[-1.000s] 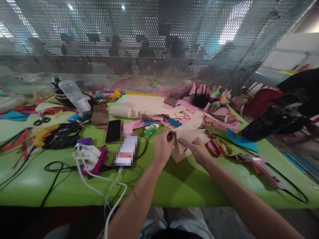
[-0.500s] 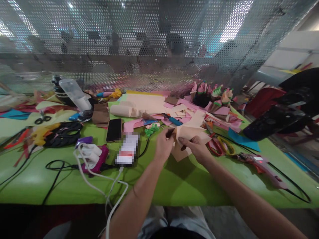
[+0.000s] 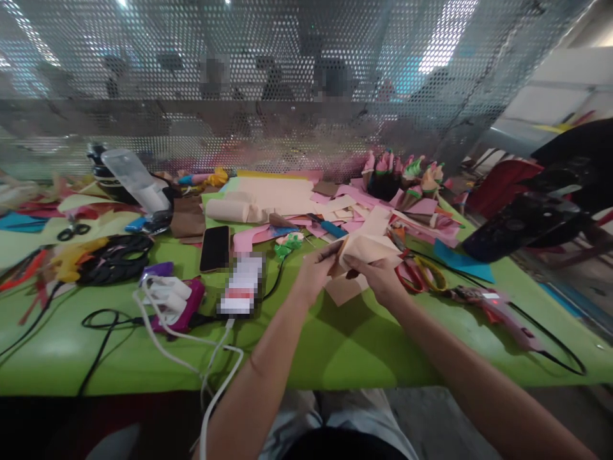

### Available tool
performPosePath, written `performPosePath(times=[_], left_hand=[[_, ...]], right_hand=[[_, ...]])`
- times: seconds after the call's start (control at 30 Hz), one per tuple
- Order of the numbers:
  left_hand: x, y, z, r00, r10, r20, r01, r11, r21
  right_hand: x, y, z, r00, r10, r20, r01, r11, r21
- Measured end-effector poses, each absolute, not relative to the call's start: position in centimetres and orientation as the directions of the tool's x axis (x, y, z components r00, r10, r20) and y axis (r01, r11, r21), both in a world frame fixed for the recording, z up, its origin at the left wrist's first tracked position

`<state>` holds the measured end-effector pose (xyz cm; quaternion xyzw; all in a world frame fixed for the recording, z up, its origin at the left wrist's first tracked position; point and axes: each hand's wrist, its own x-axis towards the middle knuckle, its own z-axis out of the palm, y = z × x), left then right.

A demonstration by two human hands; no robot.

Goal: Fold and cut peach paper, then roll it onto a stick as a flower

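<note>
A dark-screened phone [image 3: 215, 248] lies on a green tabletop [image 3: 335, 358]; at center, the left hand [image 3: 313, 273], grip pinched on cream paper [image 3: 368, 248], and right hand [image 3: 382, 280], grip closed on the same bent sheet, hold it above the tabletop; a pink corded tool [image 3: 514, 321] lies at right.

I can't read a single word or number from here. Taking the desk [image 3: 335, 358] as a clock face, the lit phone [image 3: 241, 285] near nine o'clock has its screen [image 3: 243, 280] blurred out, and the pale display [image 3: 491, 296] on the pink tool [image 3: 512, 319], between three and four, is too small to make out.
</note>
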<state>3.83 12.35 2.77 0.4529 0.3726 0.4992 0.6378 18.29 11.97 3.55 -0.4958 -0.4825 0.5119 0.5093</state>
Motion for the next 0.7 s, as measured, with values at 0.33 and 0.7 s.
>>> performPosePath(times=[0.33,0.7], left_hand=[[3.9,11.9,3.3,0.25,0.961,-0.114,-0.403,0.211,0.891],[4.0,11.8,3.2,0.273,0.959,-0.078,-0.322,0.167,0.932]], right_hand=[[18.3,12.0,3.2,0.055,0.997,0.047,-0.023,0.048,-0.999],[18.5,12.5,2.4,0.051,0.997,0.064,-0.026,0.066,-0.997]])
